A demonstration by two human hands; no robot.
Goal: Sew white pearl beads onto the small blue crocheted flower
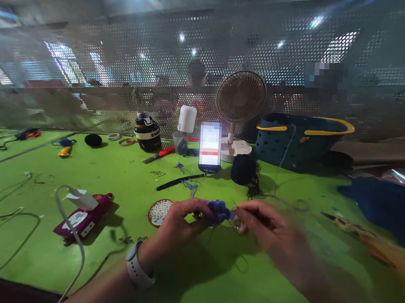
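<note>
My left hand, with a white watch band on its wrist, pinches a small blue-purple crocheted piece between thumb and fingers. Close against the piece's right side is my right hand, its thumb and fingertips pressed together and somewhat blurred. What lies in that pinch is too small to make out. A thin loop of thread shows below the hands. Beside my left hand stands a round dish of white beads. Beyond the hands lies a dark yarn ball.
A lit phone stands upright before a fan. At right are a dark basket, blue cloth and scissors. A purple power strip with trailing cable is at left. A flask and a red-handled cutter lie farther back.
</note>
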